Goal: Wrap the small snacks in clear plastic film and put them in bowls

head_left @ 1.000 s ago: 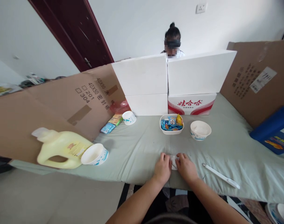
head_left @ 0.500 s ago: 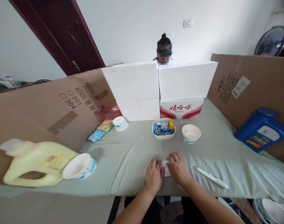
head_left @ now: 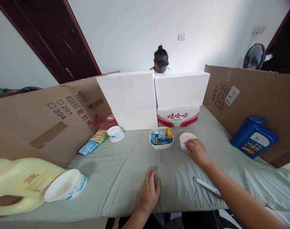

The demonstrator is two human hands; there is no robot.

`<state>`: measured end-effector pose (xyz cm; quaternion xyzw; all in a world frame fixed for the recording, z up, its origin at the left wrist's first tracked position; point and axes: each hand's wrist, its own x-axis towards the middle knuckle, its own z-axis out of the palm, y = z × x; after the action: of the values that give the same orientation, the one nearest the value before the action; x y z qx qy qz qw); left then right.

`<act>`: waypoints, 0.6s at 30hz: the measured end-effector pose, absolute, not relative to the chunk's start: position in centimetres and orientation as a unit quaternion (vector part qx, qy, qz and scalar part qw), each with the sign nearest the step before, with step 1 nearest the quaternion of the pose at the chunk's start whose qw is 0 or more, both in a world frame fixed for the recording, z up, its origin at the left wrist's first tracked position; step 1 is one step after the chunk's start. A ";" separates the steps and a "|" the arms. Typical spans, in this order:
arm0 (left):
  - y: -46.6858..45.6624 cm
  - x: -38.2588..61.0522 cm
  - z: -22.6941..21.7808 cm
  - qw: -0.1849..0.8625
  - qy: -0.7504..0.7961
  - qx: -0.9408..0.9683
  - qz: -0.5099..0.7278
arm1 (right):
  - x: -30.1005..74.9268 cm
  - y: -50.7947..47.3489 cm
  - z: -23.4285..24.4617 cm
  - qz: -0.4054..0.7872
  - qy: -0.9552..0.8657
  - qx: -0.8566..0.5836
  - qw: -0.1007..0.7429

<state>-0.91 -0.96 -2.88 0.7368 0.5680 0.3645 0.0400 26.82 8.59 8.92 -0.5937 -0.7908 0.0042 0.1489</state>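
My right hand [head_left: 195, 152] reaches forward to a small white bowl [head_left: 184, 137] on the green cloth, its fingers bunched at the bowl's near rim; what they hold is hidden. My left hand [head_left: 149, 190] lies flat on the cloth [head_left: 125, 178] near the table's front edge, fingers stretched out and holding nothing. Left of the bowl stands a white dish [head_left: 161, 141] filled with blue and yellow snack packets. A white pen [head_left: 206, 186] lies beside my right forearm.
Stacked white boxes [head_left: 135, 92] and cardboard sheets [head_left: 40, 121] wall in the table, with a person [head_left: 161, 58] seated behind them. A yellow jug [head_left: 21, 184] and a white bowl [head_left: 65, 186] lie front left, a blue jug [head_left: 253, 136] right, a cup [head_left: 115, 133] and packets [head_left: 89, 147] back left.
My hands were together over a small white packet at the front edge. My right hand has moved forward to the small bowl, and the packet no longer lies on the cloth. The view has tilted up.
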 end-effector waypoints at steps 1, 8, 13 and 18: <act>-0.9 -0.9 -2.9 0.045 0.569 0.738 0.361 | 27.7 10.1 9.6 0.001 -0.775 -0.618 0.133; -1.1 -0.9 -2.2 0.073 0.579 0.741 0.334 | 27.9 16.9 9.2 0.095 -0.725 -0.679 -0.057; -1.3 -0.7 -1.6 0.092 0.578 0.740 0.331 | 27.2 18.8 8.3 0.122 -0.716 -0.677 -0.118; -1.3 -0.6 -1.2 0.110 0.570 0.746 0.326 | 29.8 18.8 8.5 0.085 -0.697 -0.704 -0.108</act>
<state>-0.63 -1.34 -1.24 0.7459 0.5702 0.3261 0.1102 29.84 18.83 8.54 -0.7040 -0.6967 0.0849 -0.1084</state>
